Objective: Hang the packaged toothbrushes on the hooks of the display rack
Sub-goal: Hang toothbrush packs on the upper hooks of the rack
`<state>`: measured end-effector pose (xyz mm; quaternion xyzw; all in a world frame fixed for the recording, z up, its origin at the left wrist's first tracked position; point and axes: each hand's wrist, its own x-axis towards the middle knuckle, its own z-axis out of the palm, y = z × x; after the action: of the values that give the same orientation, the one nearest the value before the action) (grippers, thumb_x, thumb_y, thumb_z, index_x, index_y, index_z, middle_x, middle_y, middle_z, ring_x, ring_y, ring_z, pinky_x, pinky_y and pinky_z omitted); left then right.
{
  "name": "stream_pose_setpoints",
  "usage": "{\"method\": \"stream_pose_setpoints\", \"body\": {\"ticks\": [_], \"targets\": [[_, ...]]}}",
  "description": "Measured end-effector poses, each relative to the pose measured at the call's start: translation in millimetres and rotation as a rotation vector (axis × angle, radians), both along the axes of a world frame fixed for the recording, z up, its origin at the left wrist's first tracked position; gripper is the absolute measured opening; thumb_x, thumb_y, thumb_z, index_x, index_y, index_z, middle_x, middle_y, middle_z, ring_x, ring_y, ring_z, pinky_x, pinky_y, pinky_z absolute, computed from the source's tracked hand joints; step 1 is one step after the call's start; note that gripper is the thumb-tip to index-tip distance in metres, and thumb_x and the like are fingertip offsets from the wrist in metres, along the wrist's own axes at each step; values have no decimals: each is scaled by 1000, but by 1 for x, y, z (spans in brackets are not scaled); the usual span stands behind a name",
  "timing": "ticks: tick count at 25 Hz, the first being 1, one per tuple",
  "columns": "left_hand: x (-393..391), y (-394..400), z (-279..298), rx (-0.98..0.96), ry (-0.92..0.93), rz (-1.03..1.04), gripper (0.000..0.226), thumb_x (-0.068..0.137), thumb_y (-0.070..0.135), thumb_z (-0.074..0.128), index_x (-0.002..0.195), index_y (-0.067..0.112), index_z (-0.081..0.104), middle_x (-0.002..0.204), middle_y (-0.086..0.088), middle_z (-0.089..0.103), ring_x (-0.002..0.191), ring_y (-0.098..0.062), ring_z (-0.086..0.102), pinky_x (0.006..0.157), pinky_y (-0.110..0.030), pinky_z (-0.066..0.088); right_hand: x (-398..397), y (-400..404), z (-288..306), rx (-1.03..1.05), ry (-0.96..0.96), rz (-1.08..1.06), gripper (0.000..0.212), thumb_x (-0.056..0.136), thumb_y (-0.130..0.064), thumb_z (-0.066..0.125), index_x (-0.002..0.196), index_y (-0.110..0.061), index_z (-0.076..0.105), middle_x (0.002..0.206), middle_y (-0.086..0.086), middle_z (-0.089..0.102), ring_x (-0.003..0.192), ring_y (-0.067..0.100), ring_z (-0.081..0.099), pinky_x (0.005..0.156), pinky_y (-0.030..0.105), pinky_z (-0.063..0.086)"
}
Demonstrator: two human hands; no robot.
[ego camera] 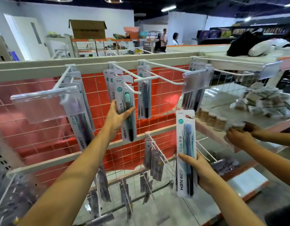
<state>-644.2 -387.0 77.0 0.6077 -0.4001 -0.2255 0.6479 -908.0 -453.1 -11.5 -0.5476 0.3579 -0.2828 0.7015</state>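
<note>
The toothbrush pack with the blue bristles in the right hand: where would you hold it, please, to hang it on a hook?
Hold the blue-bristled pack by its lower half, from the side edges, as the right hand does now. It is a long flat card held upright, with its hang hole at the top; gripping low keeps that hole clear to slide onto a hook.

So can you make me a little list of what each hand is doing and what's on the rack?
left hand: left hand grips a green toothbrush pack at a white hook
right hand: right hand holds a blue toothbrush pack, away from the hooks
rack: display rack with red mesh, several packs already hanging
clear tags: price holder on the left hook's end
nearby: another person's hands at the right shelf
</note>
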Motion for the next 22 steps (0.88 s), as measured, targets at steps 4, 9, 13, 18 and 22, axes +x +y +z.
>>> {"method": "stream_pose_setpoints", "body": {"ticks": [4, 9, 13, 18, 22], "targets": [[-7, 2, 2, 22, 153, -102, 26, 80, 20, 66, 104, 23, 58, 104, 0, 65, 98, -14, 60, 99, -45, 43, -6, 1, 6, -38, 1, -4, 69, 61, -30, 76, 124, -14, 52, 106, 9, 71, 90, 24, 70, 77, 37, 55], [-25, 5, -1, -37, 79, -205, 30, 73, 23, 69, 100, 17, 61, 100, -4, 71, 104, -25, 64, 99, -50, 44, -8, 7, 15, -134, 58, 4, 82, 54, -42, 80, 127, -20, 49, 111, 8, 68, 99, 26, 67, 87, 44, 54], [-45, 17, -7, -56, 4, -197, 13, 82, 12, 63, 95, 16, 61, 94, -4, 68, 95, -19, 66, 91, -39, 51, -7, 19, 16, -215, 68, 14, 72, 62, -37, 75, 127, -23, 48, 111, 3, 67, 98, 20, 66, 81, 36, 55], [-62, 41, -7, -32, -57, -174, 13, 83, 14, 65, 96, 15, 62, 91, 7, 67, 84, 3, 66, 69, -10, 49, 0, 27, 9, -265, 65, 38, 66, 67, -28, 78, 125, -21, 49, 111, 0, 67, 97, 14, 67, 80, 28, 52], [-79, 59, 2, -57, -125, -171, 14, 85, 11, 62, 98, 5, 66, 82, 13, 72, 87, 5, 65, 71, -5, 47, 4, 22, 4, -265, 40, 114, 53, 75, -16, 75, 122, -20, 50, 110, 0, 67, 91, 8, 68, 72, 21, 53]]}}
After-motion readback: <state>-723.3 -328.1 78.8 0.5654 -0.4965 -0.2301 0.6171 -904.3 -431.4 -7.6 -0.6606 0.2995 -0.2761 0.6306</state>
